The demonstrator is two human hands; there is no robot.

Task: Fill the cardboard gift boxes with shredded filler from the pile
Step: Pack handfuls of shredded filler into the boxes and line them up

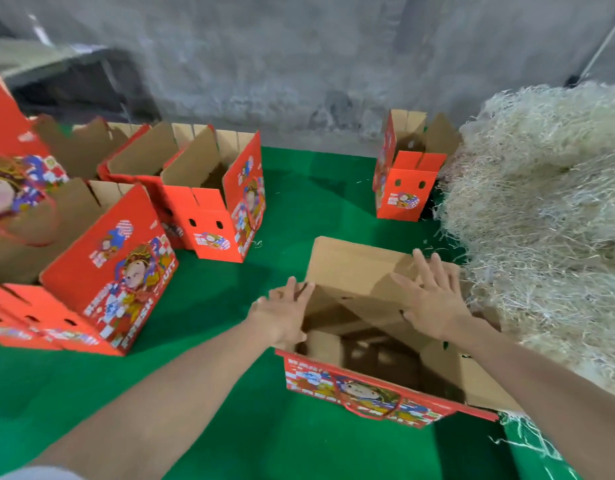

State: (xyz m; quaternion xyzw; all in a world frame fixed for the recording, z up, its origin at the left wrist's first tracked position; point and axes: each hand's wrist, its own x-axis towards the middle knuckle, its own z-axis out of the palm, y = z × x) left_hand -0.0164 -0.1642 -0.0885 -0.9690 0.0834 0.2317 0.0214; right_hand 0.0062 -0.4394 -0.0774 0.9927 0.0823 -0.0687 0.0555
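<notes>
Shredded filler pile (pixel 541 209) banks up just right of the right hand (pixel 434 303), touching the open gift box (pixel 365 386) under both hands. Open green mat (pixel 299 202) runs ahead. A second box (pixel 401 192) stands beyond the right hand; a box cluster (pixel 212 220), at least four, sits left of the left hand (pixel 282 317). Both hands are spread flat on the brown flaps, gripping nothing.

L red gift box (pixel 108 268): "FRESH FRUIT" in white caps along lower edge of its printed side. Remaining print too blurred to read.
</notes>
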